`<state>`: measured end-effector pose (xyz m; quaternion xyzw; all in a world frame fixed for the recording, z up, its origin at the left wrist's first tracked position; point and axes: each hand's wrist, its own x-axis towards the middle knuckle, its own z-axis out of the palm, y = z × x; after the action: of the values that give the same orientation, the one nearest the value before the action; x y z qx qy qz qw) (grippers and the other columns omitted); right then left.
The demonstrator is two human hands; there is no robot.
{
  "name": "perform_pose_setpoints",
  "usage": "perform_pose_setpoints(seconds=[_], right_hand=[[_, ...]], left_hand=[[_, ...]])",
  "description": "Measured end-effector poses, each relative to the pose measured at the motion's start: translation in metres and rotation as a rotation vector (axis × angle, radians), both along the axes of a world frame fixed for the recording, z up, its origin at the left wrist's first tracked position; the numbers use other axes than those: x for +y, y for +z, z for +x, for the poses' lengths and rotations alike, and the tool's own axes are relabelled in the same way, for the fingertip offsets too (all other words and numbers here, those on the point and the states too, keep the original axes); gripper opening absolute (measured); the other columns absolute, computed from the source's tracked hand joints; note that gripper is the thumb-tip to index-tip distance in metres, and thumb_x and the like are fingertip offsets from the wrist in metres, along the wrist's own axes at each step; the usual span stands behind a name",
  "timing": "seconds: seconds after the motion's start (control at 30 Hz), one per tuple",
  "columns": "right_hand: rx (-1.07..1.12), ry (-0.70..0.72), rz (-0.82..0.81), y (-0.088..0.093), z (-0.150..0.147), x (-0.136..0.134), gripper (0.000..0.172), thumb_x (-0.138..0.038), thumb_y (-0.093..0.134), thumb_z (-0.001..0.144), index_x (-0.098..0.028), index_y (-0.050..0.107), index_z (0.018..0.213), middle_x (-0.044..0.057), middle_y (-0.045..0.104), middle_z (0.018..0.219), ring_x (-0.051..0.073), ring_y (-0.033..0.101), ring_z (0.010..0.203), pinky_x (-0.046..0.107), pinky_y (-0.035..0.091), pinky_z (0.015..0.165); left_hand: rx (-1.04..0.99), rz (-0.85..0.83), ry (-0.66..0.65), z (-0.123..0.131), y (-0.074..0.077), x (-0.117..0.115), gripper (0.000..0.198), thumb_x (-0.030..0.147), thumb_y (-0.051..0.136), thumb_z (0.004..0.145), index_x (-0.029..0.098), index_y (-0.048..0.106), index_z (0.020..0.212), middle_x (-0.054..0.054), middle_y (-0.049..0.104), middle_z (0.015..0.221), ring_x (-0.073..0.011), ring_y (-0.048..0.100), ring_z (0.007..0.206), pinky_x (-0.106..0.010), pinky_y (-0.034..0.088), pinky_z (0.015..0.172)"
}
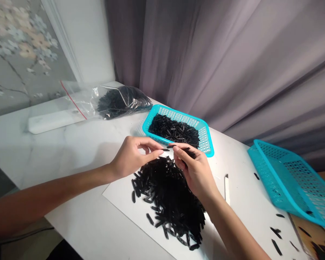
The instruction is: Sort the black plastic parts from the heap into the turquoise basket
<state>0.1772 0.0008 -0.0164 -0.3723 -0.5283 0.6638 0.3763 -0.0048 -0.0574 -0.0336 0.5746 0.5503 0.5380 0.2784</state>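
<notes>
My left hand [134, 155] pinches a slim black piece [166, 150] between thumb and fingertips. Close against it, my right hand [193, 166] is closed on another slim black piece [171, 146], and more black pieces [190, 153] show in its curled fingers. What exactly these pieces are is too small to tell. Below both hands, a heap of the same black pieces [170, 195] is spread on a white sheet [130, 213]. Just behind the hands stands a turquoise basket [209, 142] holding many such pieces.
At the back left, a clear zip bag [121, 103] of black pieces lies near a white block-like object [54, 121]. A slim white tool [226, 189] lies right of my right hand. A second turquoise basket [276, 180] sits tilted at the right, with scattered pieces [276, 247] nearby.
</notes>
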Motion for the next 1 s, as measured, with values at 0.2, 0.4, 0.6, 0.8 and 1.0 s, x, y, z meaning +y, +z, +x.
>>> perform_pose_setpoints(seconds=[0.2,0.4,0.6,0.8,1.0], right_hand=[[0.014,0.035,0.006,0.006,0.002,0.001,0.019,-0.034,0.080,0.080,-0.018,0.078,0.089,-0.004,0.045,0.059,0.009,0.029,0.054,0.029,0.017,0.054],[-0.051,0.053,0.108,-0.004,0.004,0.000,0.020,-0.036,0.077,0.084,-0.022,0.081,0.097,-0.002,0.051,0.062,0.011,0.036,0.057,0.029,0.022,0.054],[-0.121,0.044,0.155,-0.007,0.005,-0.003,0.022,-0.040,0.077,0.085,-0.025,0.082,0.099,0.000,0.057,0.065,0.012,0.040,0.057,0.028,0.026,0.052],[-0.166,0.031,0.186,-0.002,0.003,-0.005,0.022,-0.041,0.078,0.084,-0.025,0.083,0.097,-0.001,0.057,0.063,0.010,0.039,0.053,0.028,0.025,0.049],[-0.171,0.017,0.183,-0.002,0.006,-0.004,0.024,-0.042,0.078,0.083,-0.023,0.081,0.097,0.000,0.058,0.064,0.011,0.041,0.053,0.027,0.027,0.049]], left_hand=[[0.005,0.043,0.019,0.000,0.002,-0.001,0.008,0.026,0.077,0.082,0.020,0.080,0.086,-0.002,0.079,0.082,-0.0147,0.071,0.071,-0.024,0.058,0.063],[-0.119,-0.001,-0.045,0.002,0.003,-0.001,0.008,0.025,0.076,0.083,0.019,0.079,0.088,-0.004,0.080,0.086,-0.0162,0.074,0.076,-0.025,0.062,0.069],[-0.276,-0.054,-0.128,0.001,0.005,-0.001,0.009,0.025,0.078,0.081,0.017,0.077,0.086,-0.004,0.079,0.085,-0.0167,0.076,0.079,-0.024,0.064,0.072],[-0.266,-0.050,-0.122,0.001,0.005,-0.004,0.006,0.023,0.074,0.085,0.017,0.075,0.087,-0.002,0.078,0.084,-0.0132,0.074,0.079,-0.020,0.062,0.076],[-0.229,-0.065,-0.102,0.001,0.005,-0.002,0.007,0.022,0.073,0.084,0.016,0.073,0.084,-0.004,0.075,0.080,-0.0145,0.072,0.074,-0.023,0.062,0.070]])
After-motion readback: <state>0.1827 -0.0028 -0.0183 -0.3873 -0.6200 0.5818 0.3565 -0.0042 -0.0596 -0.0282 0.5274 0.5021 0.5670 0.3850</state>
